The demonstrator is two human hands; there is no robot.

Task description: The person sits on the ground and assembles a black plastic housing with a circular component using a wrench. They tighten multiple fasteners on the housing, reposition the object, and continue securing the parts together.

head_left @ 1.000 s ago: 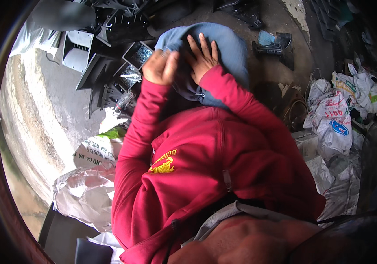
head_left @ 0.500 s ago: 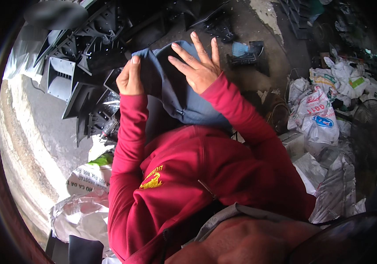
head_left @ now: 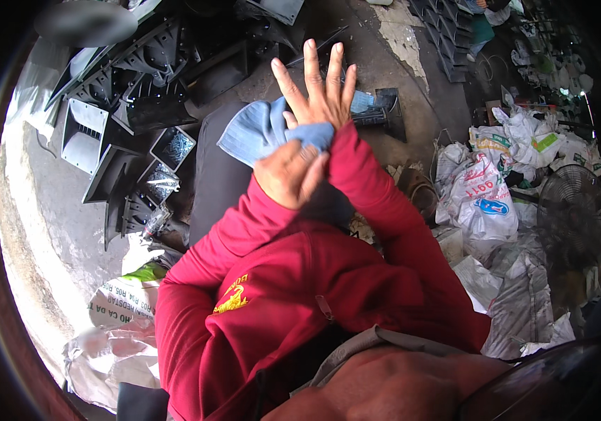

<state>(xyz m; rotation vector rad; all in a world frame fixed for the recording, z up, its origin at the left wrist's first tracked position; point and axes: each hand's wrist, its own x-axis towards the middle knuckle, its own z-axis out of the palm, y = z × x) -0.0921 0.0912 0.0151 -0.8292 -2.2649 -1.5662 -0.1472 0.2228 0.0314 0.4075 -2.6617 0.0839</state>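
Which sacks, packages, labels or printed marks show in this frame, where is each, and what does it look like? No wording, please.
White printed sack: right of the arms, on the floor, bulging, with red and blue print.
White sack with green patch: upper right, crumpled, behind the first.
White sack with dark lettering: lower left, lying flat, with a green piece above it.
Yellow emblem: on the chest of the red sweater, small.
No screens or signs show.

Light blue cloth (head_left: 255, 130), red sleeves (head_left: 378, 203), white sacks (head_left: 479, 196), black metal parts (head_left: 146, 77)
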